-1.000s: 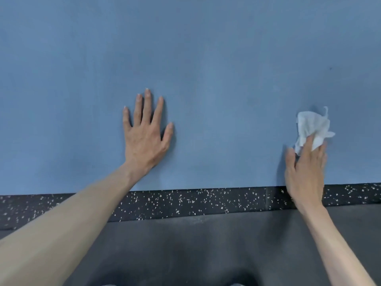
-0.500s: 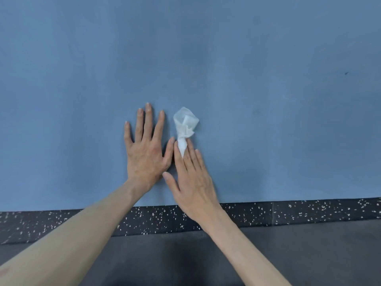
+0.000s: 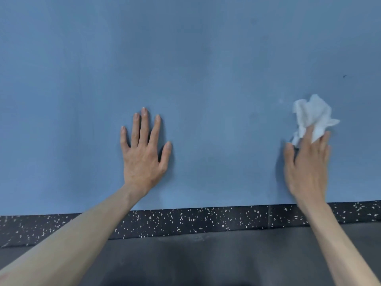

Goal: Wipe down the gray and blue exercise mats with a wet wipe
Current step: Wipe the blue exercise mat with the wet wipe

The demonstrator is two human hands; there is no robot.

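Right hand [image 3: 307, 162], blurred by motion, presses a crumpled white wet wipe [image 3: 313, 118] against the blue mat [image 3: 206, 69] with extended fingers; the wipe bunches ahead of the fingertips and lies flat to the mat rather than being enclosed in a fist. Whether any finger curls round the wipe cannot be told through the blur. Left hand [image 3: 144, 155] lies palm-down on the same mat, fingers straight and spread, holding nothing; it serves as a brace.

Change over the last second: the wipe stood at the right of the mat, was drawn leftward until the right hand lay just beside the left thumb half a second ago, and now stands again well apart to the right. The left hand has kept its place throughout. This records one full side-to-side stroke across the near strip of the blue mat.

Inference for the task: wiping of the blue mat is under way, confined so far as visible to the band nearest the person; the far portion shows no sign either way. A small dark speck [image 3: 344, 76] remains beyond the wipe. The gray mat [image 3: 206, 263], nearest the person past the speckled black floor strip [image 3: 185, 221], is not being wiped at this moment.
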